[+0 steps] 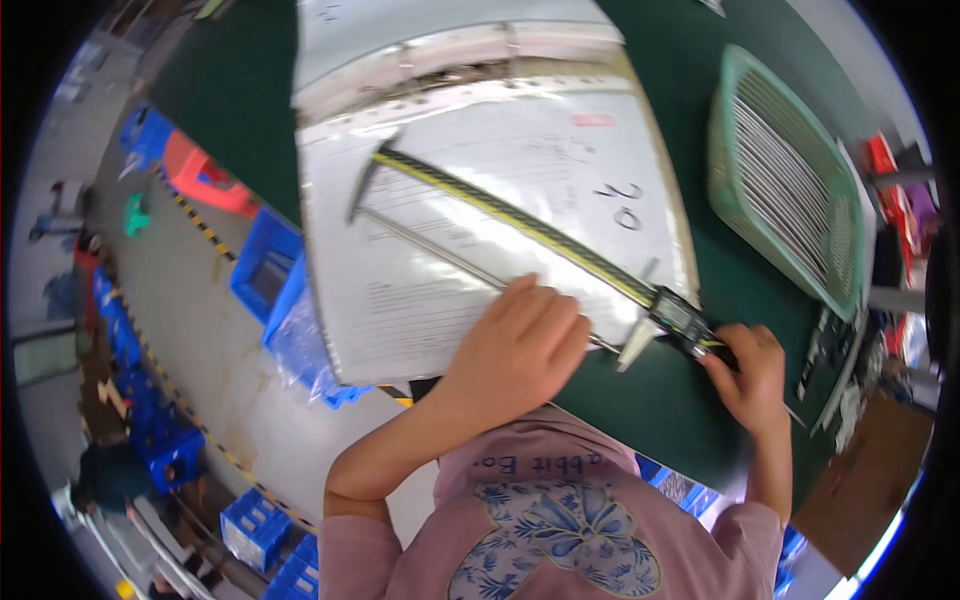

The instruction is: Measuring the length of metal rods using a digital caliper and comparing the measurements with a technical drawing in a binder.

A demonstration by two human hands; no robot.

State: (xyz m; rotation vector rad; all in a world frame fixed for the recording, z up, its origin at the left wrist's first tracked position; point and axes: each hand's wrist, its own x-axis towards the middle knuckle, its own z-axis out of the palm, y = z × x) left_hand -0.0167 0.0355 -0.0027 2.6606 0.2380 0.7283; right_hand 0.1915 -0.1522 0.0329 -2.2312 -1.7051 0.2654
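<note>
A long caliper (530,232), dark with a yellow stripe along its bar, lay slantwise over the open binder (400,335), from the upper left part of its page to beyond its lower right edge. There the sliding part, with a small display (678,315), was pinched by the right hand (748,375). The jaws stood far apart. A thin straight metal rod (440,250) ran below the bar, almost alongside it. Its far end was at the fixed jaw over the binder; the left hand (522,345) held it nearer the sliding jaw, covering a part.
</note>
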